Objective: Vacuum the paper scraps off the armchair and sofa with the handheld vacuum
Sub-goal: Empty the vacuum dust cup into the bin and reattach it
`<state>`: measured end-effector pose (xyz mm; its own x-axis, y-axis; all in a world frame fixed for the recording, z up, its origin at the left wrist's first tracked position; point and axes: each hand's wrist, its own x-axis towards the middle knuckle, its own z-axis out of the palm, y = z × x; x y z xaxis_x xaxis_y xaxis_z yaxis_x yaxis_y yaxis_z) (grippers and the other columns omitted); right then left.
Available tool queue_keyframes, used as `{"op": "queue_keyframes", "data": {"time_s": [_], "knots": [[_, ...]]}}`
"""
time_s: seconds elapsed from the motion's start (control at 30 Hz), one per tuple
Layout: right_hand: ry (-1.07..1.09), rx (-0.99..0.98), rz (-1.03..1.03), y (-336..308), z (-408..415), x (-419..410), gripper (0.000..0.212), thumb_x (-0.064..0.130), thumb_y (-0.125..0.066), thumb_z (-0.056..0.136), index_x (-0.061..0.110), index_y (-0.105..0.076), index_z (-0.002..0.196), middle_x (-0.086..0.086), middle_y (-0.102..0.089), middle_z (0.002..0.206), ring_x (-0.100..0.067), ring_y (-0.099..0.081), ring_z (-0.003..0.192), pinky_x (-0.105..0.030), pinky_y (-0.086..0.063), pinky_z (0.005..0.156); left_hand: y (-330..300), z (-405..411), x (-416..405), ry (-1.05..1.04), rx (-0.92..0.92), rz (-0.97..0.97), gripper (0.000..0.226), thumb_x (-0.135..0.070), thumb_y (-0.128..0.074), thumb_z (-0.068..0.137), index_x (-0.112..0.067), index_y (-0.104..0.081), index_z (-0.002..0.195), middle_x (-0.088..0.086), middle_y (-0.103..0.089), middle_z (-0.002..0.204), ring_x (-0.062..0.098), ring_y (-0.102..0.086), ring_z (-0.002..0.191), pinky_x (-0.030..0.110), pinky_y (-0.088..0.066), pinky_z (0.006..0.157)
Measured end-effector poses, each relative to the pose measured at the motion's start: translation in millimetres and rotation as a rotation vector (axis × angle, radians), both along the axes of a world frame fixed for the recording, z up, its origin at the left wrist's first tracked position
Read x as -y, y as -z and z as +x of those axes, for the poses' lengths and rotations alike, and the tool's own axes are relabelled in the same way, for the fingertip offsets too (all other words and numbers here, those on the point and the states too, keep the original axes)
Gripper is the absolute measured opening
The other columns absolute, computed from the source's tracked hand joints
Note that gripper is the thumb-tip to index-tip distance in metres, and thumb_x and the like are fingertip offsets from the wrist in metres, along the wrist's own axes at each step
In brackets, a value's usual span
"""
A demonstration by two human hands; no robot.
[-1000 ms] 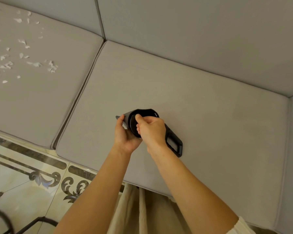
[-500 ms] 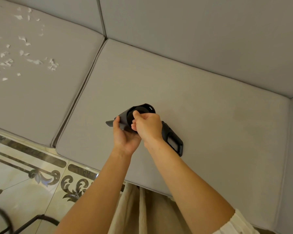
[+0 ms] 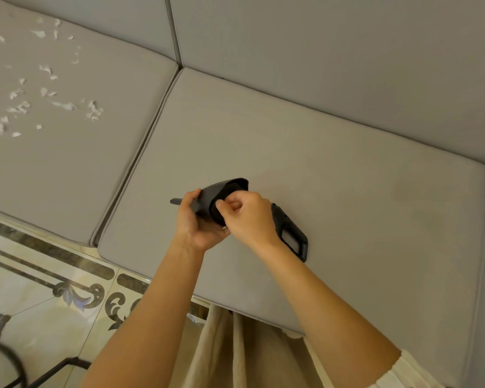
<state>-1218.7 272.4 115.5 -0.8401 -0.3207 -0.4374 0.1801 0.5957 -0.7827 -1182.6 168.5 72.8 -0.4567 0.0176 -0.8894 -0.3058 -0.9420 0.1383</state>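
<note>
A: Vacuum (image 3: 263,217) as the landmark, then: what is seen to its left?

B: Paper scraps (image 3: 44,88) are scattered well to its left, on the neighbouring seat cushion (image 3: 67,163), none of them touched. That cushion is parted from the vacuum's own cushion (image 3: 347,191) by a seam. Below and left of the vacuum, patterned floor tiles (image 3: 53,289) are seen.

A: And at the vacuum itself?

B: It is laid on the right-hand cushion, its narrow nozzle tip (image 3: 175,202) pointed left toward the scraps. The front cone is cupped from below by the left hand (image 3: 199,225), fingers wrapped round it, probably so the body is steadied while the other hand works. The right hand (image 3: 249,217) is closed over the dark round collar just behind the cone, thumb and fingertips pinched together on it. The nozzle is judged to be being fitted or twisted on, though which cannot be told.

A: To the right of the hands?

B: The looped handle (image 3: 293,242) is left free, resting on the cushion. It is probably not gripped because suction has not yet been started. Farther right, only bare grey upholstery is seen.

A: Any brand or lettering?

B: None can be read; the casing is plain black and no label is shown.
</note>
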Motion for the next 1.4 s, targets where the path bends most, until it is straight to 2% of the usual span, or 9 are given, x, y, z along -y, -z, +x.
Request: {"op": "queue_keyframes", "data": {"time_s": [0.2, 0.3, 0.43, 0.63, 0.93, 1.07, 1.17, 1.23, 1.4], "knots": [[0.341, 0.248, -0.169, -3, 4, 6, 0.027, 0.022, -0.064, 0.091, 0.021, -0.065, 0.064, 0.005, -0.065, 0.059, -0.005, -0.062, 0.057, -0.032, -0.057, 0.077, 0, -4, -13, -0.065, -0.054, 0.066, 0.059, -0.054, -0.052, 0.091, -0.001, -0.065, 0.112, 0.016, -0.068, 0.111, 0.026, -0.063, 0.11, 0.034, -0.04, 0.109], [0.317, 0.144, -0.132, -5, 5, 9, 0.031, 0.022, -0.064, 0.091, 0.026, -0.062, 0.061, 0.004, -0.067, 0.063, -0.013, -0.068, 0.067, -0.029, -0.057, 0.074, 0, 0, -24, -0.162, -0.108, 0.087, 0.055, -0.049, -0.049, 0.095, 0.001, -0.066, 0.11, 0.019, -0.069, 0.113, 0.028, -0.068, 0.105, 0.036, -0.052, 0.096], [0.258, 0.142, -0.077, -6, 3, 11, 0.024, 0.021, -0.063, 0.092, 0.015, -0.068, 0.069, 0.003, -0.067, 0.064, -0.014, -0.068, 0.07, -0.016, -0.05, 0.065, 4, 5, -31, -0.201, -0.131, 0.088, 0.051, -0.047, -0.046, 0.097, -0.001, -0.066, 0.109, 0.017, -0.072, 0.104, 0.029, -0.073, 0.089, 0.039, -0.06, 0.077], [0.283, 0.194, -0.062, -6, 9, 23, 0.029, 0.02, -0.059, 0.093, 0.007, -0.068, 0.069, -0.001, -0.069, 0.068, -0.004, -0.058, 0.058, -0.004, -0.037, 0.051, 12, 10, -32, -0.299, -0.165, 0.06, 0.055, -0.051, -0.043, 0.096, -0.004, -0.062, 0.117, 0.015, -0.071, 0.109, 0.027, -0.072, 0.093, 0.036, -0.058, 0.08], [0.262, 0.177, -0.016, -2, 8, 19, 0.033, 0.022, -0.057, 0.094, 0.012, -0.063, 0.063, -0.002, -0.066, 0.066, -0.016, -0.063, 0.068, -0.024, -0.048, 0.064, 9, 14, -29, -0.272, -0.104, 0.054, 0.049, -0.043, -0.046, 0.098, 0.001, -0.062, 0.114, 0.02, -0.071, 0.105, 0.03, -0.07, 0.096, 0.04, -0.058, 0.08], [0.113, 0.187, -0.034, -2, 5, 12, 0.023, 0.022, -0.062, 0.092, 0.006, -0.073, 0.078, -0.004, -0.071, 0.071, -0.019, -0.068, 0.073, -0.028, -0.054, 0.072, 12, 10, -26, -0.257, -0.098, 0.061, 0.045, -0.039, -0.041, 0.101, -0.002, -0.066, 0.104, 0.016, -0.073, 0.093, 0.028, -0.074, 0.081, 0.034, -0.061, 0.073], [-0.078, 0.126, 0.019, -3, -3, 0, 0.018, 0.027, -0.07, 0.088, 0.01, -0.075, 0.092, -0.001, -0.072, 0.076, -0.016, -0.067, 0.079, -0.029, -0.053, 0.081, 11, 3, -22, -0.107, -0.09, 0.051, 0.045, -0.042, -0.039, 0.101, -0.006, -0.065, 0.108, 0.013, -0.073, 0.095, 0.026, -0.073, 0.086, 0.036, -0.056, 0.081], [-0.2, 0.075, 0.11, -4, -9, -5, 0.019, 0.03, -0.071, 0.087, 0.014, -0.075, 0.096, -0.002, -0.074, 0.085, -0.016, -0.067, 0.086, -0.028, -0.052, 0.083, 9, 0, -24, -0.074, -0.077, 0.059, 0.045, -0.043, -0.038, 0.102, -0.008, -0.065, 0.11, 0.012, -0.073, 0.096, 0.026, -0.073, 0.087, 0.035, -0.058, 0.073], [-0.211, 0.143, 0.105, -3, -20, -11, 0.021, 0.022, -0.068, 0.09, 0.014, -0.074, 0.108, -0.004, -0.073, 0.105, -0.015, -0.066, 0.086, -0.022, -0.049, 0.079, 3, 3, -32, -0.057, -0.032, 0.037, 0.045, -0.045, -0.038, 0.102, -0.009, -0.064, 0.111, 0.013, -0.075, 0.091, 0.026, -0.069, 0.091, 0.038, -0.053, 0.074]]}}
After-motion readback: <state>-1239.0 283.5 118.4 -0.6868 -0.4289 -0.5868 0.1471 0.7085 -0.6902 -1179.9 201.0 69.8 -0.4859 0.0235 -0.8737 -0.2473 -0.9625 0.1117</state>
